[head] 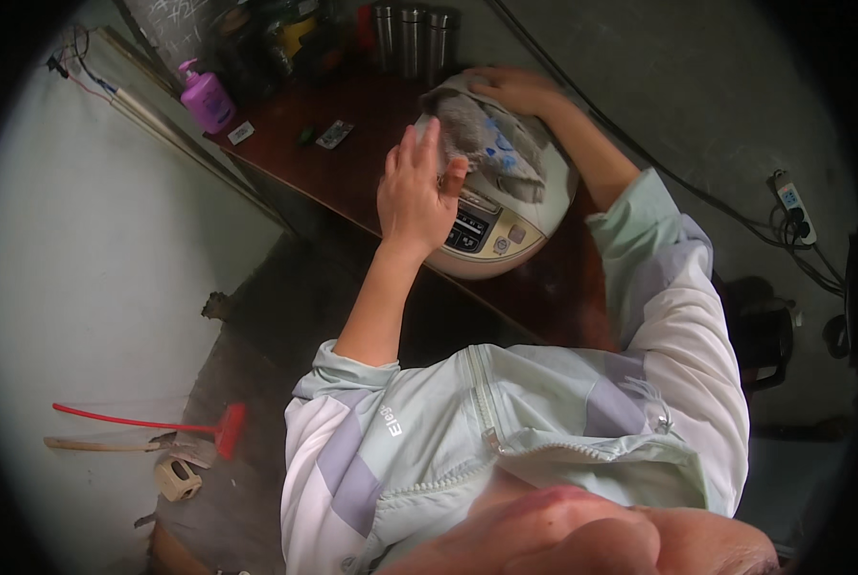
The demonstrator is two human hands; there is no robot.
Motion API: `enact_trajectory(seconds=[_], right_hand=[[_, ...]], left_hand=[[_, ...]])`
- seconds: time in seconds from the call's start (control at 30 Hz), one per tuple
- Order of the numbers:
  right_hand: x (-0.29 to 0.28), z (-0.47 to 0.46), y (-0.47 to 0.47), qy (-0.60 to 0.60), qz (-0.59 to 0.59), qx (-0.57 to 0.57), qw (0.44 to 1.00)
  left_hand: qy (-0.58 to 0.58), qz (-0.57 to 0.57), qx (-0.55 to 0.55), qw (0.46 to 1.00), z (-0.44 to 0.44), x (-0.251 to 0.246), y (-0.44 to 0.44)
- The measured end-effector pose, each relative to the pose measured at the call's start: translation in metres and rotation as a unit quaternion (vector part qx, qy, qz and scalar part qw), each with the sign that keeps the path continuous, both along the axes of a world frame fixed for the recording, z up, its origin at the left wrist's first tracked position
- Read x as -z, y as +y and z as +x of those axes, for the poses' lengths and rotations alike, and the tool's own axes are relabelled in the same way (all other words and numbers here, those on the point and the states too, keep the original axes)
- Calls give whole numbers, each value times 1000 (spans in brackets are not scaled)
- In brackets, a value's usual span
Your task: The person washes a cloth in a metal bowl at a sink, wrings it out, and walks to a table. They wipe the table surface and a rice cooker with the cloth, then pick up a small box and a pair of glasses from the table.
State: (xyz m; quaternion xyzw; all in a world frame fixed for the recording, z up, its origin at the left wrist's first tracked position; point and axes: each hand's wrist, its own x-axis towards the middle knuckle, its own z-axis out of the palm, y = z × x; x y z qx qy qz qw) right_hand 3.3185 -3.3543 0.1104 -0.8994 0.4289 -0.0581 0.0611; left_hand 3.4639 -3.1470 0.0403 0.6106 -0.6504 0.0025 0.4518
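A rice cooker (494, 251) with a rounded pale lid and a dark control panel stands on a reddish-brown wooden table (292, 154). Over its lid is spread a crumpled grey cloth (465, 129) with blue marks. My right hand (519, 90) lies on the cloth at the far side of the lid, its fingers slightly blurred and bent over the fabric. Palm down, my left hand (418, 190) is at the cooker's near left side, fingers apart and holding nothing. Its fingertips reach the lid's edge beside the cloth; whether they press on it is unclear.
Several steel flasks (413, 39) stand behind the cooker, and a pink pump bottle (207, 100) at the table's left end. A blister pack (335, 134) and a small white box (241, 133) lie nearby. A power strip (796, 208) with cables is on the right; a red broom (229, 431) is lower left.
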Motion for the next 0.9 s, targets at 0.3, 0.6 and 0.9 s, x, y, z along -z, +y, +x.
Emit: enact_trajectory(seconds=[0.3,0.6,0.9], right_hand=[[9,23,146,-60,-224,-186,955],[41,-67,249,-134,-235,-79,959],[52,-109,65,-293,-129,-54,946]], left_hand=[[254,-165,80,950,7,6,-2],[-32,60,-76,995,0,-17,-24],[-80,93,13,992,-3,-18,-28]])
